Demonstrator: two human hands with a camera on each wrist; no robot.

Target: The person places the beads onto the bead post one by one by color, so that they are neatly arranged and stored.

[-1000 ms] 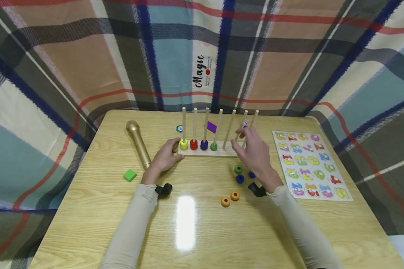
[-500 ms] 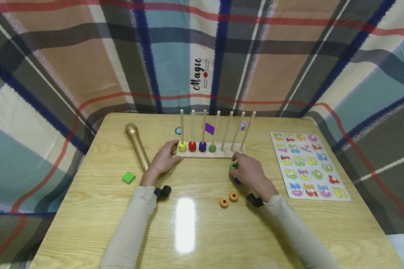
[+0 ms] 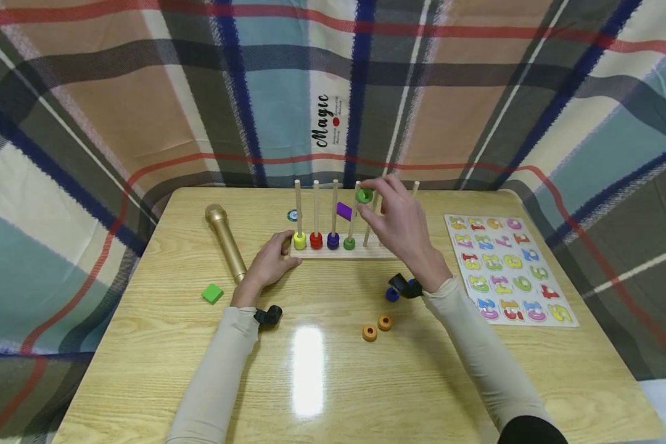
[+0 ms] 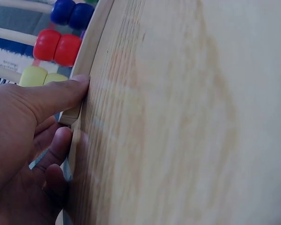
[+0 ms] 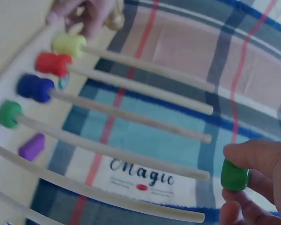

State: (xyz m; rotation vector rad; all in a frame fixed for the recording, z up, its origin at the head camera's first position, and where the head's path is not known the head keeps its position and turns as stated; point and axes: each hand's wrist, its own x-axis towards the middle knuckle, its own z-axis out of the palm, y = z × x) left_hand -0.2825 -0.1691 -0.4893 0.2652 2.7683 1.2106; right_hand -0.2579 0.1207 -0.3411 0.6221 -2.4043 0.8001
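Observation:
A wooden peg stand (image 3: 338, 254) stands at the table's far side. Its left pegs carry yellow beads (image 3: 299, 241), red beads (image 3: 316, 241), blue beads (image 3: 333, 241) and a single green bead (image 3: 349, 244). My left hand (image 3: 268, 265) grips the left end of the base; in the left wrist view the thumb lies on its front edge. With thumb and fingers, my right hand (image 3: 402, 228) pinches another green bead (image 5: 234, 176). That bead is by the top of the peg bearing the green bead, apart from its tip in the right wrist view.
Two orange beads (image 3: 369, 333) and loose blue beads (image 3: 391, 295) lie in front of the stand, one blue partly hidden. A gold microphone-shaped object (image 3: 226, 240) and green block (image 3: 212, 293) lie left. A number sheet (image 3: 510, 271) lies right, a purple block (image 3: 344, 211) behind the pegs.
My right hand went from the right-hand pegs down to the loose beads, picked up a green bead and raised it to the peg tops. My left hand stays on the base.

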